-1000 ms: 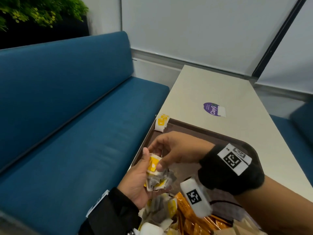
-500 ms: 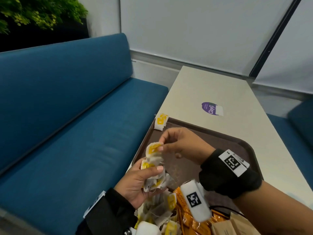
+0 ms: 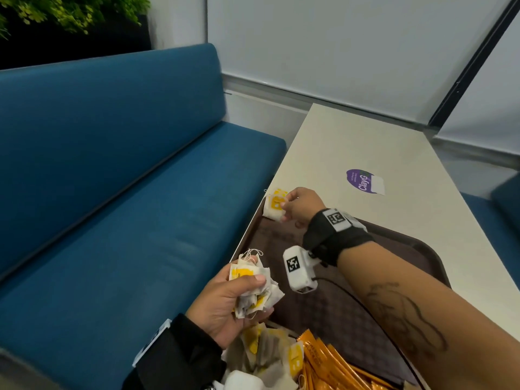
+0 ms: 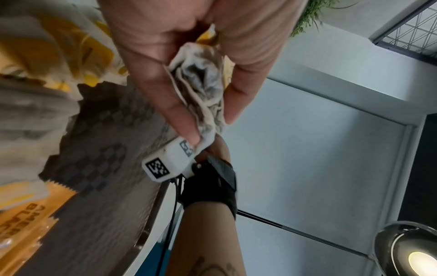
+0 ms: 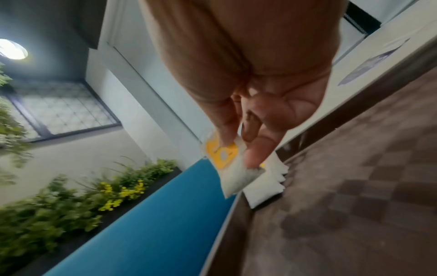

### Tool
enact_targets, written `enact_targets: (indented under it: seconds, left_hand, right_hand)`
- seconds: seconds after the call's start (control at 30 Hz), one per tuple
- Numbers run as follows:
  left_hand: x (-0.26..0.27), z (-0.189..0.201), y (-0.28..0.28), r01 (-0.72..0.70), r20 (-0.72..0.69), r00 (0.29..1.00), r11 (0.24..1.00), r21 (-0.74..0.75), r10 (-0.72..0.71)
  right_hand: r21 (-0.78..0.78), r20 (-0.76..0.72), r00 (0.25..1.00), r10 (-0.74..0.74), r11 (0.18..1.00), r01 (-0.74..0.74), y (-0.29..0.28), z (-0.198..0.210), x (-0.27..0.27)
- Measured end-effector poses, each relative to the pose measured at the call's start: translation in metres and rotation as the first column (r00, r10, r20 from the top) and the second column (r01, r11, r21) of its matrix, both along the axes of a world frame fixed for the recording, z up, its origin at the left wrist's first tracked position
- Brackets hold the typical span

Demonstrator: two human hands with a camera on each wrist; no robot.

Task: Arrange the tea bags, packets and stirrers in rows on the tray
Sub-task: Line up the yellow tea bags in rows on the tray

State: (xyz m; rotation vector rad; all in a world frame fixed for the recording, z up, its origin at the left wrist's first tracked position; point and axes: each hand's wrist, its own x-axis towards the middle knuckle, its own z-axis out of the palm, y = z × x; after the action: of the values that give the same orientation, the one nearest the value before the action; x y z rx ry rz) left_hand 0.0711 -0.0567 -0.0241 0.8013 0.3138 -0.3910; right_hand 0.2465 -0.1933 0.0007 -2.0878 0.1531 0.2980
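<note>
A dark brown tray (image 3: 416, 251) lies on the cream table. My right hand (image 3: 292, 205) pinches a white tea bag with a yellow tag (image 5: 227, 166) over the tray's far left corner, just above a small stack of tea bags (image 5: 264, 184) lying there. My left hand (image 3: 242, 294) grips a crumpled bunch of tea bags (image 3: 253, 288) above the tray's left edge; the left wrist view shows the bunch of tea bags (image 4: 203, 87) squeezed between thumb and fingers. More loose tea bags (image 3: 267, 353) and orange packets (image 3: 332, 364) are heaped at the tray's near end.
A blue upholstered bench (image 3: 112, 192) runs along the table's left side. A purple sticker (image 3: 364, 180) lies on the table (image 3: 380, 147) beyond the tray. A plant (image 3: 70, 12) stands behind the bench. The tray's textured middle shows bare.
My right hand has pulled one tea bag from the bunch in my left hand and carried it out to the tray's far left corner. The left hand has stayed low with the bunch.
</note>
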Motion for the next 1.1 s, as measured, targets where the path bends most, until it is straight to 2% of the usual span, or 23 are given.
enact_targets:
  seconds: [0.1, 0.27, 0.57, 0.63, 0.7, 0.77, 0.8, 0.87, 0.97, 1.1]
  left_hand:
    - [0.005, 0.0, 0.001, -0.008, 0.013, 1.0, 1.0, -0.005, 0.008]
    - [0.008, -0.004, 0.002, -0.017, -0.003, 1.0, 1.0, 0.005, 0.017]
    - [0.005, -0.004, -0.002, -0.015, -0.016, 1.0, 1.0, -0.009, 0.014]
    - [0.004, -0.004, -0.002, -0.011, -0.017, 1.0, 1.0, 0.001, 0.011]
    - [0.002, -0.002, -0.001, -0.021, -0.021, 1.0, 1.0, 0.013, 0.021]
    - [0.0, 0.0, -0.002, -0.033, -0.031, 0.999, 0.999, -0.011, 0.033]
    - [-0.001, 0.001, -0.002, -0.027, -0.048, 0.999, 0.999, -0.031, 0.026]
    - [-0.003, 0.003, -0.003, 0.004, -0.088, 0.996, 0.996, -0.085, -0.011]
    - [-0.007, 0.008, -0.005, 0.019, -0.101, 0.994, 0.991, -0.131, -0.032]
    - [-0.015, 0.02, -0.01, 0.01, -0.083, 0.996, 0.99, -0.141, -0.022]
  right_hand:
    - [-0.01, -0.055, 0.998, -0.042, 0.999, 0.042, 0.007, -0.014, 0.019]
    - [-0.047, -0.082, 0.997, -0.008, 0.999, 0.005, 0.013, -0.032, 0.038]
    - [-0.09, -0.13, 0.992, 0.004, 0.996, -0.016, 0.006, -0.032, 0.04]
    - [-0.096, -0.106, 0.994, -0.006, 0.995, -0.004, 0.006, -0.029, 0.037]
    - [-0.126, -0.019, 1.0, -0.008, 0.992, 0.006, 0.007, -0.021, 0.03]
    - [-0.062, 0.061, 0.998, -0.002, 0.998, 0.006, 0.007, -0.009, 0.016]
    - [0.005, 0.054, 0.998, 0.03, 1.0, -0.03, 0.006, 0.0, 0.005]
    - [0.074, 0.027, 0.98, 0.196, 0.978, -0.197, 0.004, 0.019, -0.023]
    - [-0.008, 0.025, 0.891, 0.454, 0.891, -0.454, 0.0, 0.048, -0.069]
    - [-0.114, 0.025, 0.776, 0.63, 0.773, -0.624, 0.0, 0.071, -0.119]
